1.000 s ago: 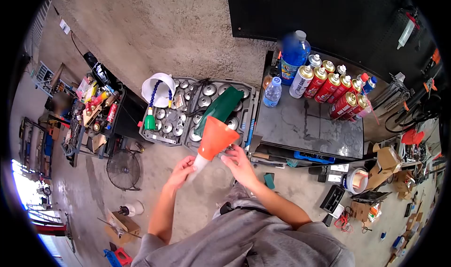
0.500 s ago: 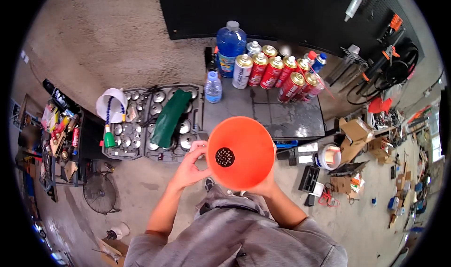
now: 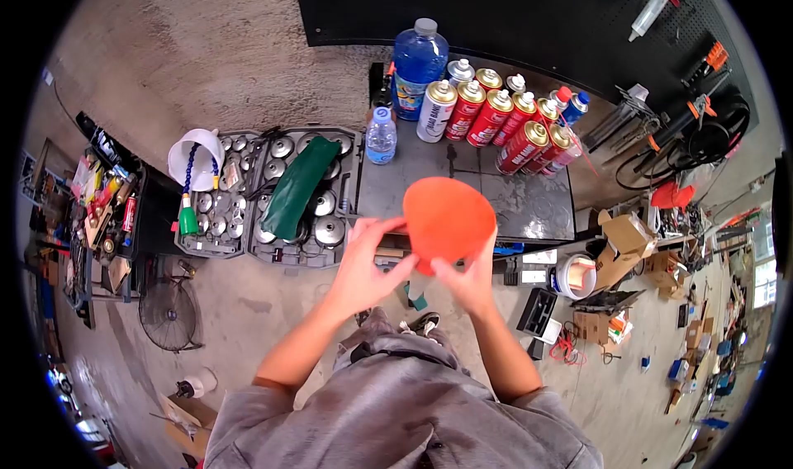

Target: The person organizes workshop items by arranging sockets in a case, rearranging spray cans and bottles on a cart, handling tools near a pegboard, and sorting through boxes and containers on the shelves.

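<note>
I hold an orange funnel (image 3: pixel 448 218) in front of my chest with both hands. Its wide mouth is tipped away from me, so I see its orange outside. My left hand (image 3: pixel 368 267) grips it from the left, fingers curled around the narrow end. On the right side, my right hand (image 3: pixel 472 281) clasps the cone, thumb on top. The spout itself is hidden between my hands. Beyond the funnel lies a dark metal table (image 3: pixel 537 209).
On the table stand a blue jug (image 3: pixel 418 66), a small water bottle (image 3: pixel 381 136) and several red spray cans (image 3: pixel 496 118). Left of it is an open grey tool case (image 3: pixel 258 250) with a green pouch (image 3: pixel 297 186) and a white funnel (image 3: pixel 194 155). Boxes and a bucket (image 3: pixel 576 275) clutter the floor at right.
The funnel has turned: half a second ago its open mouth with the strainer faced me, now it points away. My hands shifted closer together around the narrow end.
</note>
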### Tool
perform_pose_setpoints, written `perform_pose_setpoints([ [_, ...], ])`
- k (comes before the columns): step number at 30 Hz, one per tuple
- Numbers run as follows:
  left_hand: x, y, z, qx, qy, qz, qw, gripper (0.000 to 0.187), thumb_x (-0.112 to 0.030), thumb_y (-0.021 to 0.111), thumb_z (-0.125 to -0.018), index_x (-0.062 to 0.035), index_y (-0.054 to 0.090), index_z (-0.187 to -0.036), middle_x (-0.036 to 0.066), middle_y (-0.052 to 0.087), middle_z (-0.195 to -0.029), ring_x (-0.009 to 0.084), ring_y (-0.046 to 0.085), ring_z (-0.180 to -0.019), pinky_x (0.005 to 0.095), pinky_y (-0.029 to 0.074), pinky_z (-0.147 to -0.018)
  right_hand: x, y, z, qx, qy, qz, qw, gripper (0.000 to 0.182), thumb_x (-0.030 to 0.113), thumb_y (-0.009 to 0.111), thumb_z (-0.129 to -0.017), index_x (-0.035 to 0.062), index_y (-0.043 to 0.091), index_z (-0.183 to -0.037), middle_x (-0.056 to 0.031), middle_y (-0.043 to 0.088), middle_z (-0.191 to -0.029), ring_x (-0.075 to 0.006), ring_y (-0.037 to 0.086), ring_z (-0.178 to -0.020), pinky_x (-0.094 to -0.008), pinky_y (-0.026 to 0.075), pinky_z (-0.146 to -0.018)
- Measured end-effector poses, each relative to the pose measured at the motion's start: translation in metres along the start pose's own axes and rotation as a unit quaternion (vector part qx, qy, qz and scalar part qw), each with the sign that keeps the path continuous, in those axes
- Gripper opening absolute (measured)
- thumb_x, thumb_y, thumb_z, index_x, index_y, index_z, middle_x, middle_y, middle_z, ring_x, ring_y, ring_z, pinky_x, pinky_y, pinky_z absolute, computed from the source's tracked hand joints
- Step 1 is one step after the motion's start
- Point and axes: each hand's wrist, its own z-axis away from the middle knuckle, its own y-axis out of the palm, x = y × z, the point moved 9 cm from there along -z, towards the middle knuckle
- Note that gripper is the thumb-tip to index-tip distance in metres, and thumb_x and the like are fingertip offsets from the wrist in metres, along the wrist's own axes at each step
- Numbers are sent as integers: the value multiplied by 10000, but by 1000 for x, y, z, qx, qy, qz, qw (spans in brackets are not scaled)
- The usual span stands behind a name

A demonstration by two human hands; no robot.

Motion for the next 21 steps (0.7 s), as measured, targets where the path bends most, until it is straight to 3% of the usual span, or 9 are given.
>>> perform_pose_setpoints([
  [4, -2, -33, -43, -34, -1, -170, 985, 459, -251, 829, -906, -83, 725, -1321, 71, 750, -1258, 300, 590, -1227, 428, 429, -1077, -53, -3, -66, -75, 105, -97, 987, 821, 96, 836, -942, 3, 310, -1565, -193, 535, -1517, -266, 592, -1373, -427, 494, -1172],
  [7, 18, -45, -65, -23, -26, -202, 979, 446, -283, 802, -937, -110, 735, -1342, 66, 759, -1260, 291, 571, -1257, 423, 398, -1093, -78, 0, -95, -121, 241, -130, 954, 906, 319, 872, -959, -24, 300, -1571, -243, 550, -1494, -274, 606, -1354, -411, 497, -1154],
  [10, 44, -17, -82, 120, -41, -204, 971, 452, -297, 758, -981, -159, 728, -1410, 66, 731, -1380, 287, 507, -1342, 441, 373, -1118, -106, -4, -112, -194, 275, -93, 937, 979, 416, 890, -931, -25, 300, -1576, -242, 570, -1476, -265, 635, -1306, -403, 539, -1076],
  [11, 53, -14, -88, 120, -38, -204, 971, 452, -297, 758, -981, -159, 728, -1410, 66, 731, -1380, 287, 507, -1342, 441, 373, -1118, -122, -6, -118, -195, 273, -93, 938, 979, 416, 890, -931, -25, 300, -1576, -242, 570, -1476, -265, 635, -1306, -403, 539, -1076],
  [13, 56, -5, -99, 151, -13, -198, 968, 444, -296, 747, -989, -155, 723, -1409, 58, 700, -1452, 298, 495, -1372, 446, 361, -1142, -144, -19, -126, -246, 250, -44, 935, 1016, 430, 914, -899, -27, 305, -1573, -210, 586, -1455, -256, 664, -1235, -395, 590, -920],
  [17, 58, -51, -110, 35, -10, -193, 980, 433, -298, 745, -1002, -147, 716, -1406, 63, 691, -1458, 321, 510, -1407, 459, 384, -1183, -154, -4, -124, -200, 262, -123, 936, 1018, 427, 922, -887, -26, 311, -1563, -193, 595, -1432, -258, 673, -1193, -409, 604, -805],
  [19, 83, -85, -99, -20, -44, -158, 986, 437, -331, 732, -1014, -129, 719, -1401, 81, 713, -1414, 339, 542, -1380, 475, 390, -1196, -173, 0, -113, -247, 297, -119, 915, 1042, 425, 939, -862, -24, 309, -1560, -190, 594, -1424, -271, 675, -1180, -420, 601, -761],
  [20, 105, -110, -92, -60, -71, -169, 981, 435, -342, 731, -1015, -114, 724, -1386, 96, 717, -1410, 348, 551, -1387, 479, 404, -1192, -182, -7, -108, -299, 313, -44, 900, 697, 401, 888, -916, 23, 575, -1411, -129, 737, -1216, -222, 763, -940, -384, 631, -825],
  [21, 136, -134, -82, -99, -98, -179, 974, 436, -352, 730, -1015, -100, 729, -1371, 112, 721, -1405, 356, 560, -1394, 483, 418, -1188, -181, -6, -108, -296, 316, -47, 900, 697, 401, 888, -916, 23, 575, -1411, -129, 737, -1216, -222, 763, -940, -384, 631, -825],
])
